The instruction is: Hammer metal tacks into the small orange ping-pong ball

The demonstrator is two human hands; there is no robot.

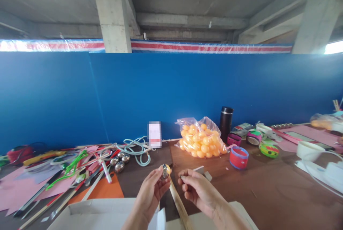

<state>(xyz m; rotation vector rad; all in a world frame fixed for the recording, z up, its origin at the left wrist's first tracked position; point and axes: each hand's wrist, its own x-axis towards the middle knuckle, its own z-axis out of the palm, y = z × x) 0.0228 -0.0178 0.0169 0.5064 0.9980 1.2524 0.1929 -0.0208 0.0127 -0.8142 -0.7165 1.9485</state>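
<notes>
My left hand (150,191) grips a small shiny ball (165,171) between thumb and fingers. Its surface looks mostly silvery, with a yellow-orange patch on the right side. A little to the right, my right hand (200,189) is closed in a pinch, apart from the ball. A tiny dark or silvery bit shows at those fingertips, too small to name. Below and between the hands runs a wooden stick (179,203). Several similar silvery balls (119,166) lie on the table to the left. Behind the hands stands a clear plastic bag (202,140) of orange balls.
Scissors, pens, sticks and coloured paper (29,187) clutter the left side. A pale blue cord (134,151) lies near a propped card (154,134). Toward the right are a red-blue round container (238,157), a black bottle (226,123) and a white cup (309,150). White cardboard (93,214) sits in front.
</notes>
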